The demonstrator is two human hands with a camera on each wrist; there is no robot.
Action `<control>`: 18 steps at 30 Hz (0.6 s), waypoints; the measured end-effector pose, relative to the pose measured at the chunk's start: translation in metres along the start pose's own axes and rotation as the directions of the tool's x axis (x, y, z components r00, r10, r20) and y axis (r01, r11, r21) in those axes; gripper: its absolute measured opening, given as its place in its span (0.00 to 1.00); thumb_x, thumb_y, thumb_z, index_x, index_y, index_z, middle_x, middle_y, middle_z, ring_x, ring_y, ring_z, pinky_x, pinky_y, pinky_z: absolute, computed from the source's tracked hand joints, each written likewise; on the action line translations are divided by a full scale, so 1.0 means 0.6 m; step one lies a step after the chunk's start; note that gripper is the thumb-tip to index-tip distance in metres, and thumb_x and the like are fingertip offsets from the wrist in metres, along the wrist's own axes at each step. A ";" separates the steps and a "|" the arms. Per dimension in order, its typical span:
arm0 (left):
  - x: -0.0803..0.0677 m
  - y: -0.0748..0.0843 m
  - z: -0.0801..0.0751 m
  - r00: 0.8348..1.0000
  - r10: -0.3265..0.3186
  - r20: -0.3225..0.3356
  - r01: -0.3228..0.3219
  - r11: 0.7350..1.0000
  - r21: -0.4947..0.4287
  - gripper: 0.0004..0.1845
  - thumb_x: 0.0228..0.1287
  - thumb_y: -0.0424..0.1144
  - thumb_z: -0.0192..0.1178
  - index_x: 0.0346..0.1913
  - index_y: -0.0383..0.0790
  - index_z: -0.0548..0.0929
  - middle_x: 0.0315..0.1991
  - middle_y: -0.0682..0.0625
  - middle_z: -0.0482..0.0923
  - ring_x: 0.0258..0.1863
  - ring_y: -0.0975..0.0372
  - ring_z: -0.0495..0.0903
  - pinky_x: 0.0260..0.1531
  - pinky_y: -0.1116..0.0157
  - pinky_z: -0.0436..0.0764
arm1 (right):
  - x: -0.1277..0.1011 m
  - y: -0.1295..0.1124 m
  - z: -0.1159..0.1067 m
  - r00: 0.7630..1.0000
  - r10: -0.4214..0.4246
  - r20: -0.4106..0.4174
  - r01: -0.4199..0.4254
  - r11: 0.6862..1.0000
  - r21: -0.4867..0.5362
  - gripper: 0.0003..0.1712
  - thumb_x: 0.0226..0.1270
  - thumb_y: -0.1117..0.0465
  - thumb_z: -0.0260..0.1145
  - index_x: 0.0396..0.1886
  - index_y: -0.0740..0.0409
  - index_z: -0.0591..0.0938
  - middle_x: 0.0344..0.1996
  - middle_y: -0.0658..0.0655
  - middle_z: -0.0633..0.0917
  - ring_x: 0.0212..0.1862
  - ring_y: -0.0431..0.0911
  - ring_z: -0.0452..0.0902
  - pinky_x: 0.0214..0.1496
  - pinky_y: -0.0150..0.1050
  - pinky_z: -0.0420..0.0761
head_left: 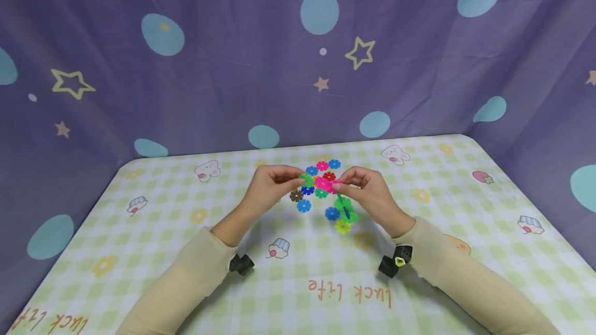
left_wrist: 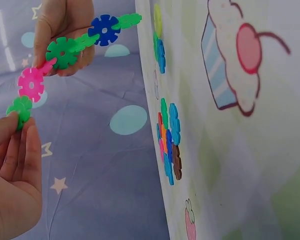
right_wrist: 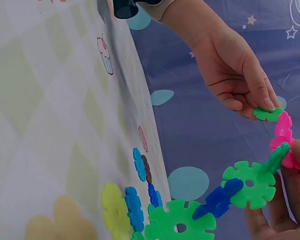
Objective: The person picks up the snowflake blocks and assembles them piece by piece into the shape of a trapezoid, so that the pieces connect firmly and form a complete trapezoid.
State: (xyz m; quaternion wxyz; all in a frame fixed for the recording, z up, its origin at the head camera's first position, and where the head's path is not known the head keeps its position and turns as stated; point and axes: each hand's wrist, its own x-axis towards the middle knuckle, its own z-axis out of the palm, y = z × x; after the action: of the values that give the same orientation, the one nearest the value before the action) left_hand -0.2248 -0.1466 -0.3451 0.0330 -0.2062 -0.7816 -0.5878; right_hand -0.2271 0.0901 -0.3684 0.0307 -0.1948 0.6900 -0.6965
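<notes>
1. Head view: I sit at a table under a green checked cloth, with a purple curtain of stars and dots behind it. My left hand and right hand meet above the middle of the table and hold a chain of snowflake discs between them. Loose discs lie in a small cluster on the cloth just under my hands. I see no box or tray; the discs lie straight on the cloth.

2. Left wrist view: my left hand pinches a green disc between thumb and fingertips, at the end of the chain. A pink disc slots into it, then green, blue and green ones. My right hand grips the chain further along. I judge that I hold both ends so the slotted joints stay lined up. The spare discs lie on the cloth.

3. Right wrist view: my right hand curls its fingers round the chain near the pink disc. My left hand nips the green end disc. The chain's far end hangs down close to the loose discs.
</notes>
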 end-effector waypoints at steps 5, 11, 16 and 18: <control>0.002 -0.001 0.001 1.000 -0.005 -0.021 0.005 1.000 -0.001 0.09 0.59 0.32 0.65 0.41 0.30 0.86 0.35 0.41 0.85 0.28 0.64 0.83 0.30 0.66 0.83 | 0.001 0.002 -0.002 1.000 -0.009 -0.002 0.009 1.000 -0.012 0.07 0.59 0.67 0.68 0.31 0.64 0.78 0.25 0.48 0.85 0.32 0.43 0.81 0.40 0.35 0.80; 0.003 0.000 0.003 1.000 -0.002 -0.013 0.002 1.000 0.017 0.09 0.58 0.32 0.65 0.41 0.31 0.86 0.35 0.40 0.85 0.27 0.65 0.82 0.30 0.67 0.82 | 0.001 0.000 -0.002 1.000 -0.023 -0.003 0.023 1.000 -0.003 0.06 0.59 0.68 0.68 0.30 0.65 0.78 0.25 0.47 0.85 0.31 0.41 0.81 0.37 0.34 0.79; 0.003 -0.001 0.005 1.000 0.016 -0.017 -0.015 0.999 0.048 0.09 0.58 0.32 0.65 0.40 0.32 0.86 0.35 0.42 0.86 0.27 0.65 0.83 0.29 0.67 0.82 | 0.000 0.002 -0.006 0.999 -0.037 0.002 0.037 0.999 0.006 0.07 0.59 0.68 0.68 0.31 0.67 0.78 0.26 0.48 0.86 0.32 0.44 0.82 0.37 0.34 0.81; 0.003 -0.002 0.005 1.000 0.018 -0.016 -0.018 0.999 0.043 0.09 0.58 0.32 0.65 0.40 0.32 0.86 0.34 0.42 0.86 0.27 0.64 0.83 0.28 0.66 0.82 | 0.000 0.002 -0.007 0.999 -0.046 0.003 0.046 0.999 0.009 0.08 0.59 0.68 0.68 0.31 0.69 0.78 0.26 0.48 0.86 0.32 0.45 0.82 0.38 0.34 0.81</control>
State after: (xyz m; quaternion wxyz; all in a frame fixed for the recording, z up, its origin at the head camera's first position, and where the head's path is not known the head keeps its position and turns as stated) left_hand -0.2262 -0.1436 -0.3463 0.0489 -0.2077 -0.7918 -0.5724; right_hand -0.2287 0.0940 -0.3696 0.0168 -0.2116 0.6820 -0.6999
